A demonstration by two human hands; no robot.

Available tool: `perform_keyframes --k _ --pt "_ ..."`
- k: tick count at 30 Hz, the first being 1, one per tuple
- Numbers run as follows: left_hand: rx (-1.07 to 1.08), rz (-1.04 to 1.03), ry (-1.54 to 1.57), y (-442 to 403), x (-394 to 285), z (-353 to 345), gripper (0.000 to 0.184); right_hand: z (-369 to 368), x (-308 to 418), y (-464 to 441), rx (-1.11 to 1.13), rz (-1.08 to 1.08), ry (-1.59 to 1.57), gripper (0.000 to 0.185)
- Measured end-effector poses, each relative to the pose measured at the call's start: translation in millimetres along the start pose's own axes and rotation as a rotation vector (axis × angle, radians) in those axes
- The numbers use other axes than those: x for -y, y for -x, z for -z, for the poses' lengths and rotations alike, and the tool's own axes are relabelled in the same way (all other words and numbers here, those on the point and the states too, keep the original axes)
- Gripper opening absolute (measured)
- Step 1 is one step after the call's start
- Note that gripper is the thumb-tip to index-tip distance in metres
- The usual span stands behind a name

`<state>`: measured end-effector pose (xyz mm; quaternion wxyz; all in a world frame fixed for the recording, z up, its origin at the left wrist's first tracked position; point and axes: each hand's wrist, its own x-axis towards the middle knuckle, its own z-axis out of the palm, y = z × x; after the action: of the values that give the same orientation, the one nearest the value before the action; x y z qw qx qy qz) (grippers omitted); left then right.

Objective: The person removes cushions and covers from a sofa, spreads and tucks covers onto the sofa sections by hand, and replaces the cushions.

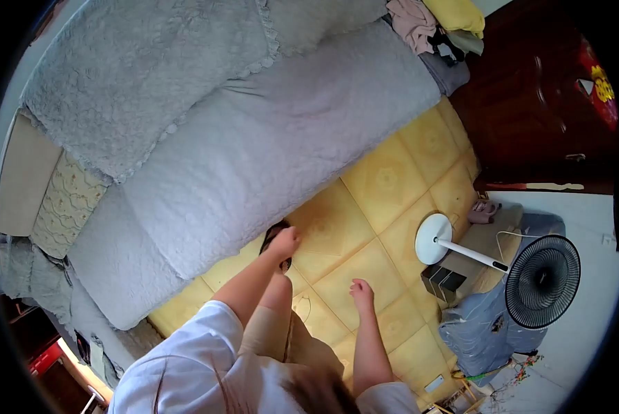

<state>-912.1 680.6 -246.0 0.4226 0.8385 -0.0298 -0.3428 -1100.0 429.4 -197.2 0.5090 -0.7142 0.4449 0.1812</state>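
My left hand [284, 243] is over the floor beside the bed's edge, just above my dark shoe [286, 263]. Its fingers look curled, and nothing shows in them. My right hand [361, 294] hangs over the yellow tiled floor [385, 176] with the fingers bent inward; whether it holds anything small is hidden. Neither hand touches the bed, where a light grey quilted cover [254, 152] is spread along the seat and a rumpled grey cover [151, 76] lies over the upper part.
A fan [542, 281] on a white round base [434, 239] stands at the right, near a dark box [442, 283] and blue cloth [478, 331]. A dark red door [530, 96] is at the upper right. Folded clothes [413, 24] lie at the bed's far end.
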Motion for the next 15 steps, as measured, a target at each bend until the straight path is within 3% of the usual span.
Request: perform_keyframes --k 1,2,4,8,11,15 --pt "-0.075 0.075 -0.03 1.8 10.3 3.7 0.026 -5.4 7.1 -0.5 0.037 0.008 0.011 0.019" --pt "0.098 0.212 -0.105 -3.5 25.4 16.8 0.026 -8.4 13.3 -1.5 0.075 0.017 0.023 0.02" --pt "0.069 0.342 -0.238 4.0 67.8 33.5 0.03 -9.0 25.5 -1.8 0.109 0.049 0.108 0.021" --pt "-0.011 0.671 -0.21 15.6 143.9 59.0 0.035 3.2 26.2 -30.7 0.153 0.024 0.23 0.022" --pt "-0.111 0.719 -0.148 4.5 158.6 75.2 0.034 20.9 14.0 -77.0 0.169 0.026 0.473 0.023" --pt "-0.362 0.66 -0.012 -21.0 113.7 109.2 0.031 32.4 94.0 -129.2 0.248 0.226 0.776 0.021"
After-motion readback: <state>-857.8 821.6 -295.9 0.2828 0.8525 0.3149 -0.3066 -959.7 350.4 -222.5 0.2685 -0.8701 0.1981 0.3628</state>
